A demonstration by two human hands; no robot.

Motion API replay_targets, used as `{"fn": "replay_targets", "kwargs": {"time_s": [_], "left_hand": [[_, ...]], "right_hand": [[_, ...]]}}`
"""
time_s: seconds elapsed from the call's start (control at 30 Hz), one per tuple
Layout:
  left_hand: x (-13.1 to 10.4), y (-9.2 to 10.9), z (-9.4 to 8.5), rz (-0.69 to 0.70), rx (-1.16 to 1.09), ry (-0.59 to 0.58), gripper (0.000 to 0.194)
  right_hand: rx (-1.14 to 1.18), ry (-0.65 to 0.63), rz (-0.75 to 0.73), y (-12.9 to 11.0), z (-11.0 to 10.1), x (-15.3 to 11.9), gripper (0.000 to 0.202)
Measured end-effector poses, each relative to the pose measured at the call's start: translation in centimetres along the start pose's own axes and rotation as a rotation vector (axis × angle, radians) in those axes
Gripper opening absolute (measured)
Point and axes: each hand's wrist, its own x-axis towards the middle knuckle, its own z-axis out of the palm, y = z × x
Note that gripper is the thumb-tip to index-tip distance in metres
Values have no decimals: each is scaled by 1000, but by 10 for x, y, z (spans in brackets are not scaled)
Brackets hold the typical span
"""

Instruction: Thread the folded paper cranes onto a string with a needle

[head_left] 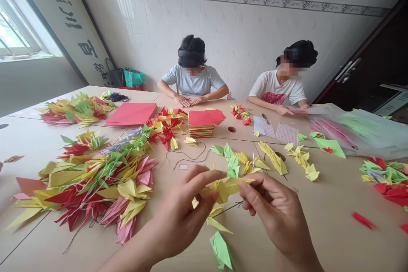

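Between my hands, above the table, is a yellow folded-paper crane. My left hand pinches its left part between thumb and fingers. On the other side, the thumb and fingers of my right hand pinch its right tip. Below the hands lie a green folded-paper piece and several yellow folded pieces. Just beyond them are green folded cranes and a row of yellow ones. A dark cord curls on the table past my left hand.
A big heap of strung paper cranes covers the left side. A stack of square paper and large red sheets lie farther back. Two people sit opposite, one in grey, one in white. Plastic bags lie at right.
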Motion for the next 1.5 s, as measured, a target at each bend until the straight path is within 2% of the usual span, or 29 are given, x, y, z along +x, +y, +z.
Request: {"fn": "replay_targets", "kwargs": {"time_s": [0.07,0.13,0.27,0.43,0.57,0.63,0.67,0.77,0.87,0.97,1.2,1.37,1.5], "left_hand": [[-1,1,-2,31,-15,-17,34],[-2,3,-5,51,-54,-97,32],[1,6,-9,-15,-179,-262,34],[4,7,-7,-60,-284,-301,38],[2,5,-5,0,-178,-159,40],[0,3,-4,22,-121,-63,41],[-1,2,-4,27,-99,-20,41],[-2,0,-1,56,-58,71,41],[-2,1,2,93,-45,104,43],[-2,2,3,115,-33,121,44],[-5,0,2,205,83,174,42],[-4,2,3,244,156,187,41],[-2,1,3,360,308,244,41]], "right_hand": [[9,6,15,1,-1,0,24],[17,1,32,3,-3,0,24],[48,-80,27,8,-9,3,22],[54,-117,27,12,-10,6,22],[105,23,-65,9,-13,-1,11],[204,23,-64,4,-16,-9,15],[266,-29,-27,0,-17,-13,16],[426,-308,158,-11,-14,-25,15],[500,-589,273,-14,-3,-27,20],[516,-707,311,-8,6,-25,23],[512,-724,423,-4,9,-24,28],[536,-720,442,-4,11,-24,30],[538,-707,443,-3,12,-23,29]]}}
